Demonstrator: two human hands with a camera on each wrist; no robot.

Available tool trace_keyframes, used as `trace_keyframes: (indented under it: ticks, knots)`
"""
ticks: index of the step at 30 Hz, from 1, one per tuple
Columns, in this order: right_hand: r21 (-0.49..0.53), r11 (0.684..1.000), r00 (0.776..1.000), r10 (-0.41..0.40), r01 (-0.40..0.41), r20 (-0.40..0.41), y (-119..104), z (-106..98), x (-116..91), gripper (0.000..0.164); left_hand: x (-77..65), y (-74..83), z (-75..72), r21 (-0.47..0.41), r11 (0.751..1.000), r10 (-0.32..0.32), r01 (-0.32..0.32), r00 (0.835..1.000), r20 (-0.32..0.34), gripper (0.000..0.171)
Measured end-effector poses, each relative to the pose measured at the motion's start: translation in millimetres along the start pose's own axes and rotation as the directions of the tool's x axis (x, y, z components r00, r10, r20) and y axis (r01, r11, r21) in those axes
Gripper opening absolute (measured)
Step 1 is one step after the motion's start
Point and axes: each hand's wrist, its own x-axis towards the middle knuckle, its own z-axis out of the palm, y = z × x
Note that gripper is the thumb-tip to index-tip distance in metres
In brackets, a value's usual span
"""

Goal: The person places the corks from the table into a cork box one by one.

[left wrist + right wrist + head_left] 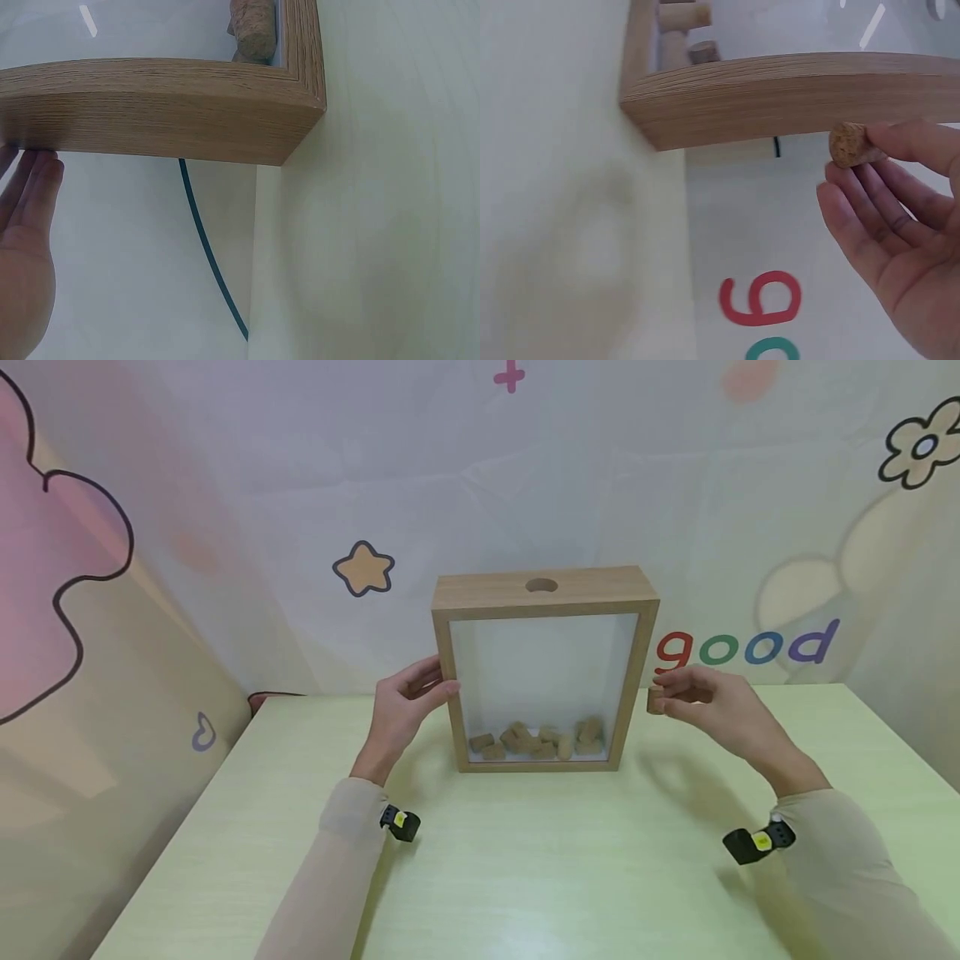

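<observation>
A shallow wooden frame box (547,607) with a clear front and a round hole (542,585) in its top stands upright on the table. Several corks (525,742) lie along its bottom inside. My left hand (401,714) holds the box's left side, thumb over the front edge; in the left wrist view the fingers (34,191) reach the side panel. Just off the box's right side, my right hand (723,714) pinches a single cork (850,145) between thumb and fingertips. Part of that cork is hidden by the fingers.
The pale table (555,860) extends in front of the box and to both sides. Close behind stands a cloth backdrop (300,468) printed with a star, a flower and the word "good". A black wrist camera (757,842) sits on each sleeve.
</observation>
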Motion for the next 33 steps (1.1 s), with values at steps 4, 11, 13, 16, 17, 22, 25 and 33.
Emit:
trace_keyframes:
  ticks: [4, 11, 13, 16, 17, 22, 25, 33]
  knots:
    - [0.067, 0.997, 0.996, 0.031, -0.025, -0.089, -12, -14, 5, 0.042, 0.8, -1.1, 0.5, 0.003, 1.0, 0.002, -0.002, 1.0, -0.001, 0.053]
    - [0.168, 0.984, 0.975, -0.021, 0.06, -0.223, -43, -42, 19, 0.037, 1.1, -2.0, 0.4, 0.012, 1.0, 0.005, -0.005, 1.0, 0.0, 0.053]
    - [0.19, 0.978, 0.966, -0.034, 0.085, -0.257, -54, -50, 24, 0.034, 0.9, -2.1, 0.3, 0.016, 1.0, 0.005, -0.005, 1.0, -0.002, 0.053]
    - [0.236, 0.965, 0.951, -0.04, 0.117, -0.307, -72, -62, 30, 0.035, 0.7, -1.8, 0.4, 0.023, 1.0, 0.006, -0.006, 1.0, -0.003, 0.053]
    - [0.242, 0.962, 0.947, -0.042, 0.124, -0.32, -79, -65, 32, 0.035, 0.7, -1.7, 0.4, 0.023, 1.0, 0.005, -0.005, 1.0, -0.002, 0.053]
    - [0.265, 0.947, 0.939, -0.089, 0.183, -0.333, -114, -72, 41, 0.033, 0.3, -1.0, 0.5, 0.019, 1.0, 0.001, -0.001, 1.0, 0.001, 0.053]
    - [0.226, 0.946, 0.935, -0.152, 0.231, -0.32, -131, -67, 48, 0.03, 0.0, 0.0, 0.8, 0.013, 1.0, 0.005, -0.005, 1.0, 0.001, 0.053]
    - [0.073, 0.953, 0.934, -0.27, 0.293, -0.233, -155, -42, 67, 0.031, -0.2, 1.5, 1.1, 0.003, 1.0, 0.004, -0.004, 1.0, 0.0, 0.052]
